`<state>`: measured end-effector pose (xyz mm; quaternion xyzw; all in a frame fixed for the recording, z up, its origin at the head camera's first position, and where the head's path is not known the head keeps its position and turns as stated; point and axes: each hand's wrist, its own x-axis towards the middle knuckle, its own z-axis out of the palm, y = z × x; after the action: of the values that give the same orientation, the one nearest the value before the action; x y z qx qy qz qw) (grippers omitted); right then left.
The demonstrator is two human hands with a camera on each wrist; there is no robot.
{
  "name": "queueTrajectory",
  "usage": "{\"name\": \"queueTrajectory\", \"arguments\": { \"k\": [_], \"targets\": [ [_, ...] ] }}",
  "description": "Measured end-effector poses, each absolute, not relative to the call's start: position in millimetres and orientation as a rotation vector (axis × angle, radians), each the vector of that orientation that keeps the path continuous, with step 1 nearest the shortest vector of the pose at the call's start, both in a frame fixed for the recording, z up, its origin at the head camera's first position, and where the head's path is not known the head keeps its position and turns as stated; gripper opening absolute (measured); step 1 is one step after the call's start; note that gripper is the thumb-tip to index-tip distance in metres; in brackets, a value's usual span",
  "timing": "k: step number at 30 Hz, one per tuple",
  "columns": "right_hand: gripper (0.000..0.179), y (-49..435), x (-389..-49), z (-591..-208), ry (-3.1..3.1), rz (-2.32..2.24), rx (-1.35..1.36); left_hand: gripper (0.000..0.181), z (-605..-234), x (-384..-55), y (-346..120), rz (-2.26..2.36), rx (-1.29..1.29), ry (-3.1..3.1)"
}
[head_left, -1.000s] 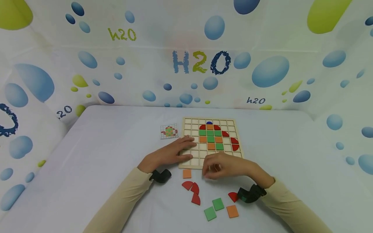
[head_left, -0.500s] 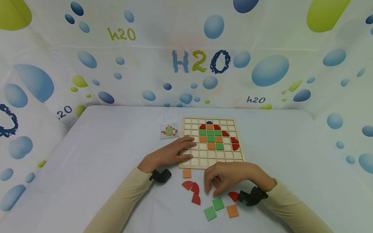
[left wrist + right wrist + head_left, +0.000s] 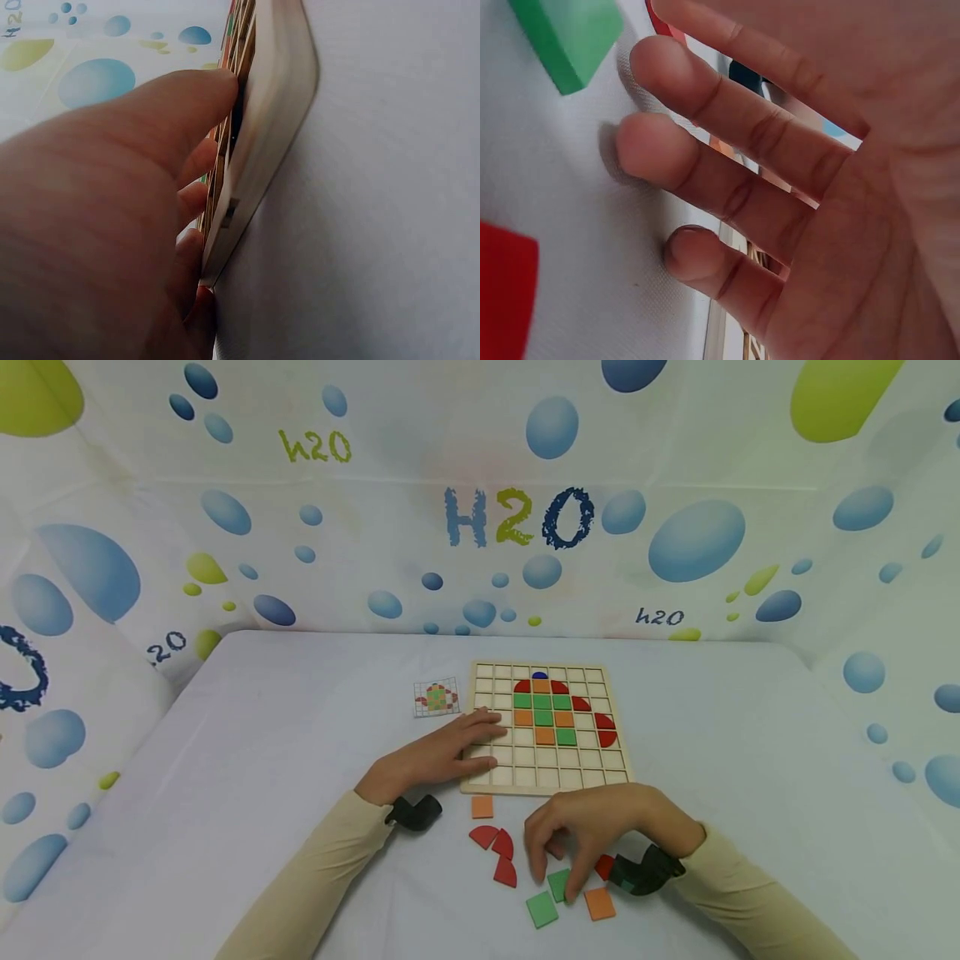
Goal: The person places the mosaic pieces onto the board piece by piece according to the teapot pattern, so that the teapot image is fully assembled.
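Observation:
My left hand lies flat across the left edge of a wooden grid board, fingers spread over its bare squares. In the left wrist view the thumb rests on the board's rim. On the board, green and orange squares, red quarter-circles and a blue piece form a pattern. My right hand hovers low in front of the board, fingers bent downward. Its thumb and index finger stand either side of a green square tile. In the right wrist view, that hand's other fingertips are close over the cloth, holding nothing.
A second green tile and an orange tile lie nearby. Red quarter-circles and another orange tile lie to the left. A red piece is partly hidden by the wrist camera. A pattern card lies beside the board.
My right hand has moved from the board's front edge toward me, down to the green tile, its thumb and index finger spreading apart. The left hand has stayed in place.

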<state>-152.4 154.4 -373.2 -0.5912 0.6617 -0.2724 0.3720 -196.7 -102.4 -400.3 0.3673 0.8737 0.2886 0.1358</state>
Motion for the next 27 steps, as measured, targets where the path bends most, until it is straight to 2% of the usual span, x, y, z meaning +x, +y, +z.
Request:
{"name": "queueTrajectory", "arguments": {
  "k": [12,20,27],
  "targets": [
    [0.020,155.1,-152.2,-372.9,1.748,-0.667,-1.578,0.054,-400.9,-197.0,-102.3,0.827,1.060,2.531],
    [0.027,157.0,-151.6,-370.0,1.852,-0.637,-1.498,0.056,-400.0,-196.2,-102.6,0.853,1.104,2.528],
    [0.022,162.5,-153.8,-368.8,1.939,-0.615,-1.472,0.055,-401.1,-197.6,-102.1,0.834,1.065,2.527]
  ]
}}
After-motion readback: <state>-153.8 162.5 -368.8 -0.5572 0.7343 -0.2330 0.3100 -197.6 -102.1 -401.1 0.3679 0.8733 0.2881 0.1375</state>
